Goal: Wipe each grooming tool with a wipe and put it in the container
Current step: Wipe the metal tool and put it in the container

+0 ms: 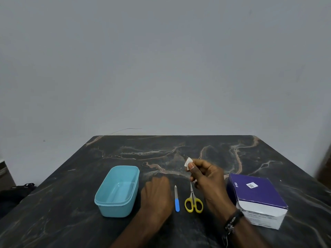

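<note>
Slim metal nail file with a blue plastic handle (176,199): flat on the dark marble-patterned table (179,145), just right of the light blue rectangular plastic container (117,191). Long axis running near-to-far, pointed metal tip toward the far edge, blue handle toward the near edge.

Small scissors with yellow loop handles (193,201): also flat on the table, a little further right of the container, beside the file and apart from it. Same near-to-far axis, closed blades pointing away, loops nearest.

Container: open-topped, lidless, long side running near-to-far with a slight tilt; pale blue floor visible, nothing seen inside.

Left hand (156,192): knuckles up, low over the table between container and file, fingers curled under; cannot tell whether anything is held beneath.

Right hand (207,176): raised beyond the scissors, well right of the container, thumb and fingertips pinched together on a small folded white wipe (188,162). Dark beaded bracelet (232,221) on that wrist.

Purple and white cardboard box of alcohol swabs (256,199): farthest right of the container, on the table past the right wrist.
</note>
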